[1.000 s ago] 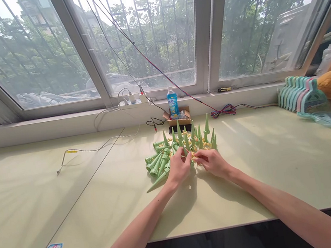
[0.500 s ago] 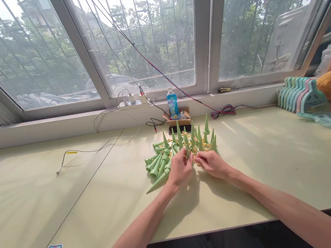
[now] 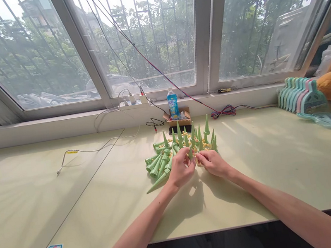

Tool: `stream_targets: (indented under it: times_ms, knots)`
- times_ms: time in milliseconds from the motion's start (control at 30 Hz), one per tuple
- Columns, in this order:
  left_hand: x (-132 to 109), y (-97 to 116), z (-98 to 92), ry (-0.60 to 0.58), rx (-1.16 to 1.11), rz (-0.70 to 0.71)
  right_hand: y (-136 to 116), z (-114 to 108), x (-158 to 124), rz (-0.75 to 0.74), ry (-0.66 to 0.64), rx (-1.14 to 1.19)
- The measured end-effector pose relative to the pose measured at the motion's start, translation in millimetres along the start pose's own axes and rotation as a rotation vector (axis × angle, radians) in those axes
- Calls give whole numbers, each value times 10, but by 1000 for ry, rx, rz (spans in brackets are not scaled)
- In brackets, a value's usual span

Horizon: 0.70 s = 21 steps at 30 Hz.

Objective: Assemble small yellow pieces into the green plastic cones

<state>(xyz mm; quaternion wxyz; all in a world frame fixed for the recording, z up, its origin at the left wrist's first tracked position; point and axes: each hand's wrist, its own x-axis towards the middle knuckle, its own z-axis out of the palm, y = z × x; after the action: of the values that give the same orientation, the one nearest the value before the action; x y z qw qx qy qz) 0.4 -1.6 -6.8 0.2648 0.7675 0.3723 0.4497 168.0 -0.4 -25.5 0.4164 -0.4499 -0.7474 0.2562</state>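
Observation:
My left hand [image 3: 182, 167] is closed around a green plastic watering spike [image 3: 190, 153], its tip pointing up between the fingers. Close on its right, my right hand [image 3: 214, 163] has its thumb and fingers pinched together by that spike. Whatever the right fingertips grip is too small and covered to name. Just beyond both hands, several green watering spikes [image 3: 206, 126] stand upright among small yellow plastic pieces [image 3: 208, 146]. More green spikes [image 3: 156, 167] lie in a pile beside my left hand, and one long spike [image 3: 157, 182] points toward the front left.
Behind the spikes are a dark phone [image 3: 182, 129], a small cardboard box [image 3: 179, 122] and a blue-labelled bottle [image 3: 173, 105]. Cables [image 3: 224, 111] run along the back. A white cable [image 3: 61, 163] lies at left. Pastel plastic holders [image 3: 302, 96] stand at far right.
Both hands have shifted slightly to the right. The spike in my left hand has moved a little right and lower, while the pile and standing spikes look unchanged.

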Motion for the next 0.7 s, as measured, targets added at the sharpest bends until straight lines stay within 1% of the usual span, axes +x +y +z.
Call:
stream_targets:
  times_ms: [67, 167, 267, 367, 600, 700]
  knots:
    - [7, 4, 2, 13, -7, -3, 13, 9, 1, 11, 26, 18]
    - [23, 11, 0, 69, -14, -23, 6, 6, 3, 29, 62, 46]
    - [41, 21, -13, 129, -15, -93, -20, -13, 3, 43, 101, 53]
    - [55, 27, -29, 160, -49, -184, -43, -30, -4, 31, 112, 50]
    - [66, 33, -39, 111, -32, -300, -49, -41, -20, -80, 86, 13]
    - [64, 54, -38, 42, -92, -355, -41, -44, -20, -86, 92, 8]
